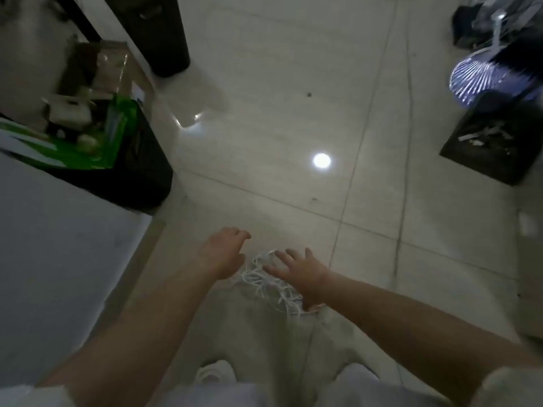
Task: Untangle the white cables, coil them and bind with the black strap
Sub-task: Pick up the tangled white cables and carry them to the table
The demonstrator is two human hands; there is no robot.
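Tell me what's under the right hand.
Under the right hand lies a tangle of white cables, spread on the pale trouser leg. The palm covers part of the tangle, so any black strap beneath cannot be seen.

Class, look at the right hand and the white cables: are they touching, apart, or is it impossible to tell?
Cannot tell. In the head view the right hand, fingers spread, overlaps the white cables, but blur hides whether it rests on them or hovers above.

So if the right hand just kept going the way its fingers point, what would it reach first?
Probably the tangle of white cables. The right hand is open, its fingers aimed forward and to the left over the bundle's far loops. Beyond that lies only bare tiled floor. Depth is unclear, so it may already be touching them.
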